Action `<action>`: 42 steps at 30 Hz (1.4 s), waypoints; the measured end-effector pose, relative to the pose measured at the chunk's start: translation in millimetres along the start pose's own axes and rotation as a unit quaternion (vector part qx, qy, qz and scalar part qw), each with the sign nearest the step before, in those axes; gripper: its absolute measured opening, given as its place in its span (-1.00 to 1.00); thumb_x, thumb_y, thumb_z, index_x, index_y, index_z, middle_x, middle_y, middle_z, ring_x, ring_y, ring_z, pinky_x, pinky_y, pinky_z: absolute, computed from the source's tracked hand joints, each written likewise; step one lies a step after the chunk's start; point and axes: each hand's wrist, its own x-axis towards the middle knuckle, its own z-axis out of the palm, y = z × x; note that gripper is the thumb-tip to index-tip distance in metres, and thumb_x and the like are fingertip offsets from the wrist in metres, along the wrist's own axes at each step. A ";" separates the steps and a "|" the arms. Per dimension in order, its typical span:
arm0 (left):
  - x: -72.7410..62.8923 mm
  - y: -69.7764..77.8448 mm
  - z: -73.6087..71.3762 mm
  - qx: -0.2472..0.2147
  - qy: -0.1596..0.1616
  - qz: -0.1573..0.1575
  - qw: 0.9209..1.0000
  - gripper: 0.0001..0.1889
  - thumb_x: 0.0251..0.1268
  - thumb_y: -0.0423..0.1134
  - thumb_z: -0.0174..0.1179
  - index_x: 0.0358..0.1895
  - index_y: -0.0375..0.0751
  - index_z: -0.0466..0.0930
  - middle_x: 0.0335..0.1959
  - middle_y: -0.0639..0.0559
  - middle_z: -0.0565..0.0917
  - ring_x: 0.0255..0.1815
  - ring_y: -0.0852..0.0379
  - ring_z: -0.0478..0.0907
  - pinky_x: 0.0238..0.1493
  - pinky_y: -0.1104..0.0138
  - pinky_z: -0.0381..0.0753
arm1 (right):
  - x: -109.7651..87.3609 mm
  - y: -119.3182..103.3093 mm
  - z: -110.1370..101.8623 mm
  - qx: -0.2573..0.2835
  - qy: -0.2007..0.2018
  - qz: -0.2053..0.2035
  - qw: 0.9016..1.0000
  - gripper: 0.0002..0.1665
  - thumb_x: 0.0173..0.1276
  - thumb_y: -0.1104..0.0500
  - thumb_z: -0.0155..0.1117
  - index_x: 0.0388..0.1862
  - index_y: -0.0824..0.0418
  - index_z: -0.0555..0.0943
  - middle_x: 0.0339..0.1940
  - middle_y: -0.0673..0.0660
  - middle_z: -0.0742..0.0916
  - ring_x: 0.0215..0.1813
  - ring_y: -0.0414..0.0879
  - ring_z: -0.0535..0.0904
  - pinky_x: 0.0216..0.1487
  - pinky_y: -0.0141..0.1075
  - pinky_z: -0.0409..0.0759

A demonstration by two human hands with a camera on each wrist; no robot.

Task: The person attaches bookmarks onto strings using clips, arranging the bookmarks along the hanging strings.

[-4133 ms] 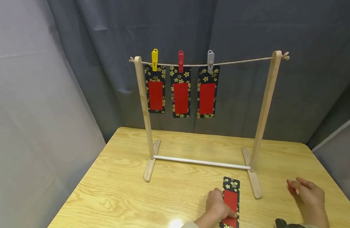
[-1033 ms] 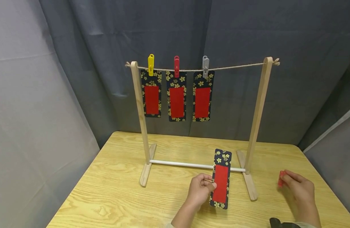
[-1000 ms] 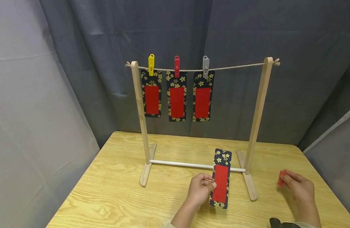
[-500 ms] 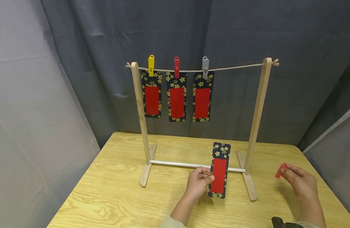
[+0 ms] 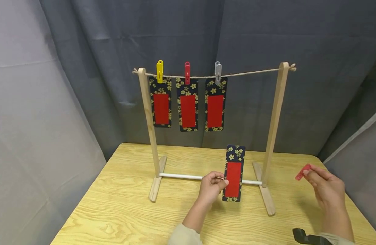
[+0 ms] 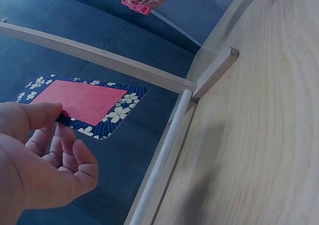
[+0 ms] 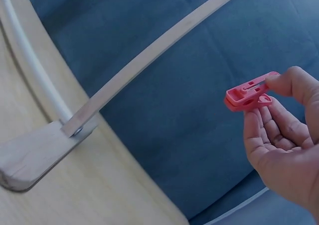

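Observation:
My left hand (image 5: pixel 210 189) pinches the left edge of a dark floral card with a red centre panel (image 5: pixel 233 175), holding it upright in front of the rack's white bar. In the left wrist view, the thumb lies on the red face of the card (image 6: pixel 82 100) and the fingers curl behind it. To the right of the rack, my right hand (image 5: pixel 328 189) pinches a red clothespin (image 5: pixel 303 172). The right wrist view has thumb and fingers on the handle end of the clothespin (image 7: pixel 249 93). Three similar cards (image 5: pixel 187 111) hang from a string (image 5: pixel 250 72) above.
A wooden rack, its right post (image 5: pixel 275 126) and left post (image 5: pixel 149 122) joined by a white bar (image 5: pixel 182 176), stands on the wood-grain table (image 5: pixel 114 204). Yellow (image 5: pixel 159 72), red (image 5: pixel 187 73) and grey (image 5: pixel 218 73) clothespins fix the hanging cards. Grey curtains (image 5: pixel 252 41) close off the back.
The left hand has lifted the card off the table and raised it farther toward the rack. The right hand has risen with the red clothespin, which has tilted.

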 end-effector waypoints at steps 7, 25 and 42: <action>9.0 10.0 0.3 0.006 0.000 0.007 1.000 -0.86 0.11 -0.35 0.29 -0.26 -0.26 0.58 -0.53 0.08 0.55 -0.48 0.21 0.47 -0.43 0.35 0.40 | 2.7 -16.8 17.5 0.047 -0.006 -0.042 0.998 -0.70 0.15 0.58 0.19 -0.24 0.32 0.71 -0.31 0.07 0.73 -0.31 -0.15 0.67 -0.23 -0.44 0.56; 28.8 40.3 12.9 0.009 -0.001 0.034 0.999 -0.89 0.14 -0.32 0.29 -0.26 -0.21 0.61 -0.51 0.10 0.56 -0.47 0.23 0.47 -0.47 0.39 0.39 | 13.4 -72.6 72.1 0.086 -0.086 -0.203 0.972 -0.64 0.18 0.66 0.06 -0.04 0.55 0.55 -0.25 0.24 0.66 -0.37 -0.06 0.61 -0.33 -0.37 0.60; 50.8 74.4 18.4 0.013 -0.010 0.081 0.997 -0.89 0.16 -0.35 0.27 -0.25 -0.23 0.61 -0.48 0.10 0.56 -0.46 0.23 0.47 -0.45 0.37 0.43 | 25.8 -112.5 132.1 0.072 -0.116 -0.267 0.954 -0.66 0.13 0.63 0.17 -0.06 0.66 0.49 -0.32 0.30 0.61 -0.47 0.00 0.55 -0.33 -0.36 0.60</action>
